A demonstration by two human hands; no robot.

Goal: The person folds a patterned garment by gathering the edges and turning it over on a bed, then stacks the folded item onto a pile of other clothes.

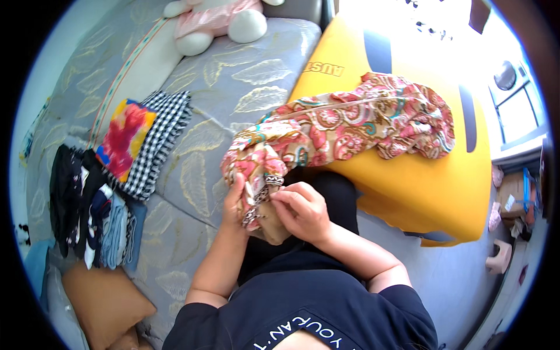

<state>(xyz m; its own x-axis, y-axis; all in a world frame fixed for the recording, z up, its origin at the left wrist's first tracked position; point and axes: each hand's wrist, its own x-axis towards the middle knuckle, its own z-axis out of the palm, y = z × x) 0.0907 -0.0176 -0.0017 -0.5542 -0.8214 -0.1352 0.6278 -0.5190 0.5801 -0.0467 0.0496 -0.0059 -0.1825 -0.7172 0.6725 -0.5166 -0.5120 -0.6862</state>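
The bed (pixel 175 233) and yellow cover (pixel 431 192) before me
Bed: clothes (pixel 96 204), plush toy (pixel 210 22), pillow (pixel 105 297). Cover: my patterned cloth (pixel 344 128).

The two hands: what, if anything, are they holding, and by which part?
A pink paisley cloth, by its bunched near end: the left hand grips its left side, while the right hand pinches it beside the black-and-white trim.

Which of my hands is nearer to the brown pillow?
Left. In the picture, your left hand is up and rightward from the brown pillow; your right hand is farther rightward.
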